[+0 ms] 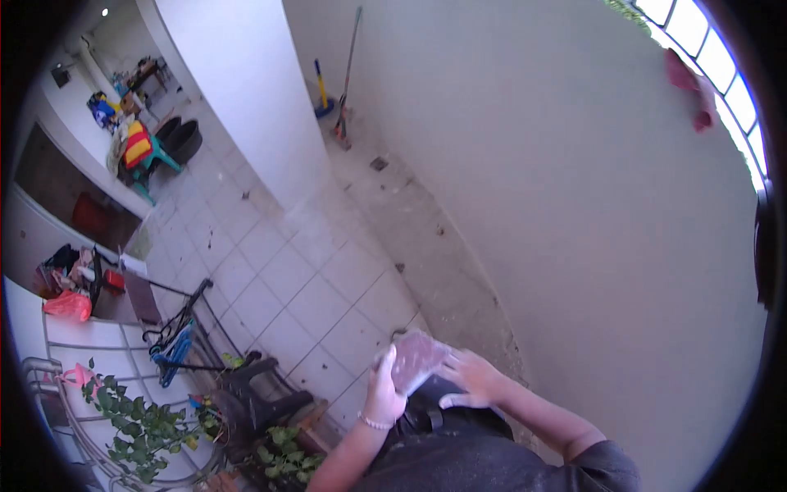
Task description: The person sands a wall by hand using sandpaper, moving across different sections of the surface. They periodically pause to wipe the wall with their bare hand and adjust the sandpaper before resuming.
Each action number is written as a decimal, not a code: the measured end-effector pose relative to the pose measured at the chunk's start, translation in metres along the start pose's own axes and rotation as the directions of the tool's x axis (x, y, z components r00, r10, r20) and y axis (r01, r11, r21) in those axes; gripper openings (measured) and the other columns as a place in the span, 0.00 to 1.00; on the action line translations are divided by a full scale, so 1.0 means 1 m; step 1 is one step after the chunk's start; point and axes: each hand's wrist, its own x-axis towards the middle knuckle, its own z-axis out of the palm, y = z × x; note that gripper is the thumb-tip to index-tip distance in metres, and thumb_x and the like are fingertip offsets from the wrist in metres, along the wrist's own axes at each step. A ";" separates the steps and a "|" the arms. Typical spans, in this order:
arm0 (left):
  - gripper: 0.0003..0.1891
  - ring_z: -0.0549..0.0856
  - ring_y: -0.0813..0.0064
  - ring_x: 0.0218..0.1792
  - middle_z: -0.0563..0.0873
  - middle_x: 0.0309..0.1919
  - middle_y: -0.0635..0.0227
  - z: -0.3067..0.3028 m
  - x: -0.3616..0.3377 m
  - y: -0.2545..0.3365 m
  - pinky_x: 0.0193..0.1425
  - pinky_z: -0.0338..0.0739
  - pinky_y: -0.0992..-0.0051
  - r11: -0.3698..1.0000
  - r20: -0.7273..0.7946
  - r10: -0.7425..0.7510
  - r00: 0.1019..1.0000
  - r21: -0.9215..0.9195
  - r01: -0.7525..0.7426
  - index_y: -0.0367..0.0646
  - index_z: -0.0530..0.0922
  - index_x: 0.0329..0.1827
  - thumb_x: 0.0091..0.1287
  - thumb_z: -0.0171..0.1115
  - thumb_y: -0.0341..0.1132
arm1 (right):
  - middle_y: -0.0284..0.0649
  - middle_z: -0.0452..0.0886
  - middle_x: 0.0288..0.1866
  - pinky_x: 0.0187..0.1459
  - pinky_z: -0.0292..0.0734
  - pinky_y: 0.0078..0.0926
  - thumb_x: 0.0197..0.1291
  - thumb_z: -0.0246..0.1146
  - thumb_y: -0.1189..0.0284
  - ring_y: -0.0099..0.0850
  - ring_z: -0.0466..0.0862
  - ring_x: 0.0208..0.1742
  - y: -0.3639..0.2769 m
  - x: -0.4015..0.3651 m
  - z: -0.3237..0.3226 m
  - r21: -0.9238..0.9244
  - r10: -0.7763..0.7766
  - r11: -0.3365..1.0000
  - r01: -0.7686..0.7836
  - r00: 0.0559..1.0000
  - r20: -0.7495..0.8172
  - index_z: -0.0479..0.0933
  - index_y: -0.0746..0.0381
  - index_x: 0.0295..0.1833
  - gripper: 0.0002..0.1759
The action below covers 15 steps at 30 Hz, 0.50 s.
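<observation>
In front of my waist, my left hand (384, 392) grips a reddish-brown sheet of sandpaper (420, 359) by its left side, thumb up along the edge. Pale dust streaks the face of the sheet. My right hand (473, 379) lies at the right edge of the sandpaper with its fingers stretched and thumb apart; whether its fingertips touch the sheet is hard to tell. Whitish dust coats the fingers of both hands. A bracelet (375, 421) circles my left wrist.
A plain wall (590, 221) runs along my right, with a reddish cloth (693, 90) on top. A pillar (246, 90) stands ahead. Left are a black metal frame with blue hangers (174, 353), a leafy plant (139, 418) and a green stool (152, 156). Long-handled tools (348, 74) lean in the corner.
</observation>
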 end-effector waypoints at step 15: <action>0.21 0.83 0.71 0.56 0.84 0.56 0.65 0.031 0.172 0.242 0.63 0.78 0.68 0.995 -0.101 -0.077 0.992 -0.077 0.069 0.42 0.74 0.64 0.79 0.45 0.46 | 0.59 0.39 0.83 0.76 0.37 0.53 0.54 0.62 0.34 0.51 0.35 0.84 0.064 0.342 0.001 0.430 0.075 0.901 0.061 0.953 -0.293 0.46 0.69 0.79 0.63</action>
